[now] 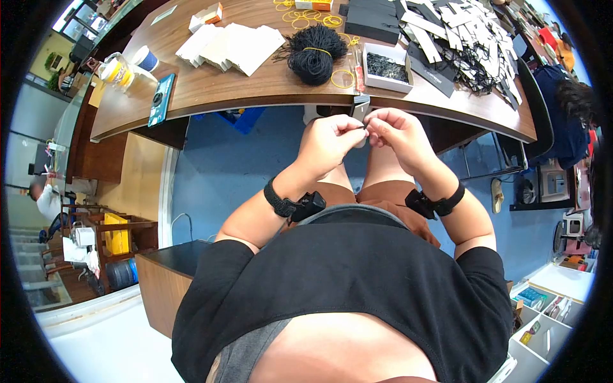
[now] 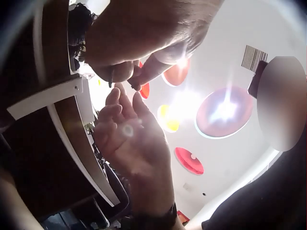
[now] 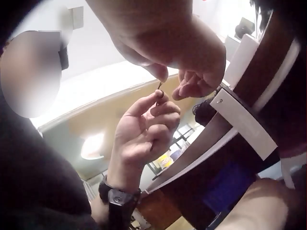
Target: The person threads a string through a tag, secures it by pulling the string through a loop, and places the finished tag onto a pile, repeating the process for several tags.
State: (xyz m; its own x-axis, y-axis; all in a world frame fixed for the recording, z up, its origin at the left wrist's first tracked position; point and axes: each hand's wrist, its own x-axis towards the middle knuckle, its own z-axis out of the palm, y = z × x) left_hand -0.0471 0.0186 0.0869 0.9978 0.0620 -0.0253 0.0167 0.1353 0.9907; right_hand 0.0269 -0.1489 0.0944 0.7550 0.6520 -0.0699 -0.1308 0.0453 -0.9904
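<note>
Both hands meet in front of the table edge, above the lap. The left hand pinches a short piece of thin black cord between thumb and forefinger, its other fingers curled. Close against its fingertips, the right hand holds the cord's other side; its fingers are bent, and part of its grip is hidden in the right wrist view. A flat tag with a small hole lies just beyond the hands, jutting over the table edge; it shows pale in the left wrist view too.
On the table are a black cord bundle, a white box of small black pieces, white card stacks, yellow bands, a phone and cups. Tags and cords pile at the right. A chair stands right.
</note>
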